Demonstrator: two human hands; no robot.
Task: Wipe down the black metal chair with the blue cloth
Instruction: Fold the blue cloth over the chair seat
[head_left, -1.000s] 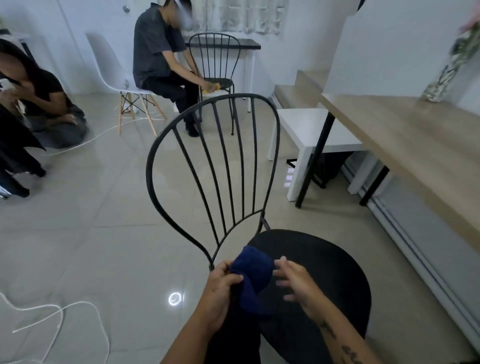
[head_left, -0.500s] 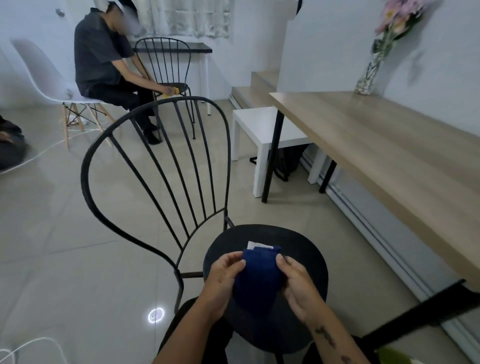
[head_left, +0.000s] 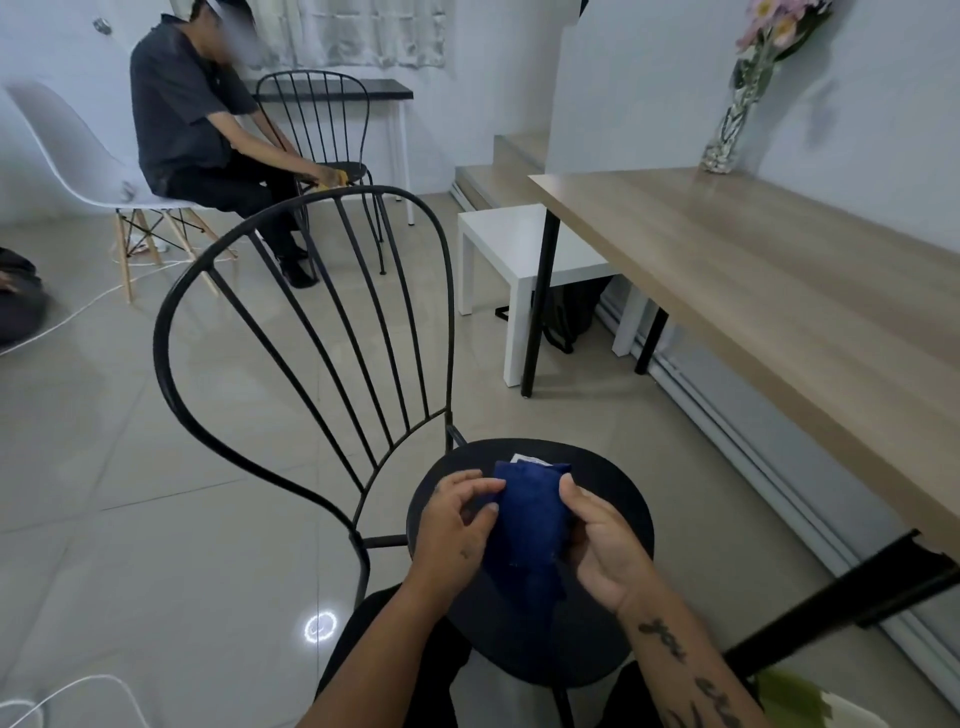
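Note:
The black metal chair stands on the tiled floor in front of me, its fan-shaped spindle back to the left and its round seat under my hands. A folded blue cloth with a small white tag at its top edge is held above the seat. My left hand pinches the cloth's left edge. My right hand grips its right side, thumb on top. The lower part of the cloth hangs between my wrists.
A long wooden table runs along the right wall with a vase of flowers. A white side table stands under its far end. A seated person wipes a second black chair at the back. Cables lie on the floor.
The view has swung to the right and the cloth moved from the base of the chair back to above the seat. Both hands now hold the folded cloth flat between them.

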